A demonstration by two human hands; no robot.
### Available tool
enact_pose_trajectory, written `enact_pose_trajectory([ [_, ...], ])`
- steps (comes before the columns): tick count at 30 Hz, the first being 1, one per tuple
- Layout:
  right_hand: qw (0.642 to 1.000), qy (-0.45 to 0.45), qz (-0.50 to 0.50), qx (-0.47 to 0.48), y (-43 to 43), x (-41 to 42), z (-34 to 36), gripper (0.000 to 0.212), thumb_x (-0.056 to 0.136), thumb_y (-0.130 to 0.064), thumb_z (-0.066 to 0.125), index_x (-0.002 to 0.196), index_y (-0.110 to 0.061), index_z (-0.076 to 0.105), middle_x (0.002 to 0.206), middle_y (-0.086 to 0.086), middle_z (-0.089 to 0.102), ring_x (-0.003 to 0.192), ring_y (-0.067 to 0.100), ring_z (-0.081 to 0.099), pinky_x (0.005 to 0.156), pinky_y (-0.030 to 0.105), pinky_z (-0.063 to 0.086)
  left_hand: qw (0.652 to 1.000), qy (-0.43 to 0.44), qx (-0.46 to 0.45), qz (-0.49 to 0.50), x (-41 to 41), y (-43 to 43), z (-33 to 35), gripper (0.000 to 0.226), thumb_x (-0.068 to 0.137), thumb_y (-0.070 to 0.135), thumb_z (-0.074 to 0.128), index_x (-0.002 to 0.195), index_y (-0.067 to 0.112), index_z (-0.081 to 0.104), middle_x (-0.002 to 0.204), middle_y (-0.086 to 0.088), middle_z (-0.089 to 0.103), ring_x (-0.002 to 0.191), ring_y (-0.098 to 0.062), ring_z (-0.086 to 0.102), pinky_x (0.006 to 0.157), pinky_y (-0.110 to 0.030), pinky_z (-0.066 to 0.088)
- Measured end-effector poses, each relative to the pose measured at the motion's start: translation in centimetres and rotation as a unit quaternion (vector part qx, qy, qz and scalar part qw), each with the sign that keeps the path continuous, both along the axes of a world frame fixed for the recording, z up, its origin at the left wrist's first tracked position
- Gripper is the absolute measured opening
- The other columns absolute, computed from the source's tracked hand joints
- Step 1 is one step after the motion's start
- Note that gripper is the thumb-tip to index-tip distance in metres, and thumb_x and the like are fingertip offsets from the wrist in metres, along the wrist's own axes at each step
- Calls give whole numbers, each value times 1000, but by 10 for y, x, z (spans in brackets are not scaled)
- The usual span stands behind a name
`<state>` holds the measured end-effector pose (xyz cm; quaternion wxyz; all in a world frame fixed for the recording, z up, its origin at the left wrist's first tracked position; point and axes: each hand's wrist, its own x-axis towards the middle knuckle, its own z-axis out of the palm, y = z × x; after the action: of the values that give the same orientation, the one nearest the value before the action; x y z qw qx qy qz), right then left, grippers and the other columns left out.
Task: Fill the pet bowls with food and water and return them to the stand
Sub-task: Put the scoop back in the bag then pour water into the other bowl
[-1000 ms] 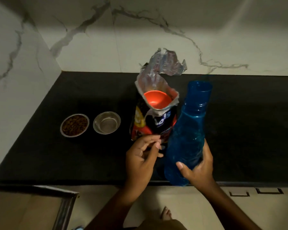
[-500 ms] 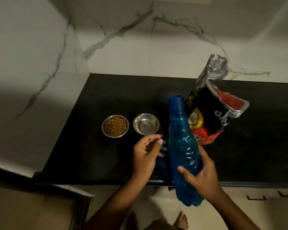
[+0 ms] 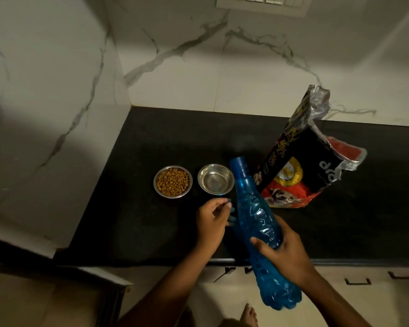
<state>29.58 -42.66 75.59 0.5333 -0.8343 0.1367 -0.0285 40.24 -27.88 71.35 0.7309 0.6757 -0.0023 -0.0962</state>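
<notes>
The right hand (image 3: 285, 252) grips a blue water bottle (image 3: 257, 223) around its lower body, fingers wrapped across the ridged plastic. The bottle is tilted, its long axis running from the base near the person's body up and to the left, so the open neck lies at the right rim of the empty steel bowl (image 3: 215, 178). That is the relation the pour turns on: the mouth seems to sit at the bowl's edge rather than over its middle, and the bowl lies ahead and left of the gripping hand. No water shows in the bowl.

The left hand (image 3: 211, 219) hovers just left of the bottle, fingers loosely curled; it may be pinching something small, perhaps the cap, but that cannot be told. It is the hand nearer to both bowls.

The food bowl (image 3: 172, 181), already filled with brown kibble, sits just left of the empty one, the two close together but apart. An opened pet food bag (image 3: 300, 166) stands to the right, behind the bottle.

Everything rests on a dark counter (image 3: 151, 220) set into a corner of white marble-patterned walls (image 3: 175, 67), with a switch plate (image 3: 262, 3) high up. The light is dim. The stand is not in view.
</notes>
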Motion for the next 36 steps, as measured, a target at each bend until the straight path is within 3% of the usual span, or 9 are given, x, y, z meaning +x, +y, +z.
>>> enact_pose_trajectory([
  [2,1000,16,-3,1,0,-1,-3,59,75,-27,82,124,-37,52,110,-18,70,104,-4,65,80,10,51,998,-5,51,22,5,-1,-4,9,91,7,62,90,14,68,84,-10,71,73,-25,71,58,-40,61],
  [7,999,48,7,-11,1,-1,-6,53,75,-24,83,116,-38,54,107,-17,70,100,-6,65,77,7,49,993,65,78,64,24,2,-5,17,94,13,60,77,14,64,79,-17,70,62,-31,71,54,-39,60],
  [13,997,71,13,-23,-1,0,-6,53,75,-26,83,121,-32,56,105,-17,72,97,-7,66,76,7,50,977,200,23,63,39,7,-6,26,96,19,57,104,-5,61,81,-18,70,49,-24,68,45,-29,57],
  [18,994,98,19,-32,-3,1,-6,56,75,-33,82,124,-32,55,106,-16,71,97,-7,66,76,10,51,966,243,-31,82,46,10,-8,30,96,19,57,121,2,55,87,-18,70,67,-29,73,54,-30,60],
  [27,990,133,25,-39,-1,2,-2,53,77,-33,80,123,-29,55,106,-16,70,96,-10,65,72,10,51,963,254,-76,48,56,11,-3,26,96,14,56,113,-5,60,93,-23,69,75,-31,73,59,-30,62],
  [36,984,165,32,-51,-4,6,-1,59,73,-44,79,125,-32,53,112,-16,67,101,-1,65,91,26,53,965,244,-82,53,53,13,-7,23,96,10,56,111,-7,59,90,-23,70,75,-30,73,59,-27,61],
])
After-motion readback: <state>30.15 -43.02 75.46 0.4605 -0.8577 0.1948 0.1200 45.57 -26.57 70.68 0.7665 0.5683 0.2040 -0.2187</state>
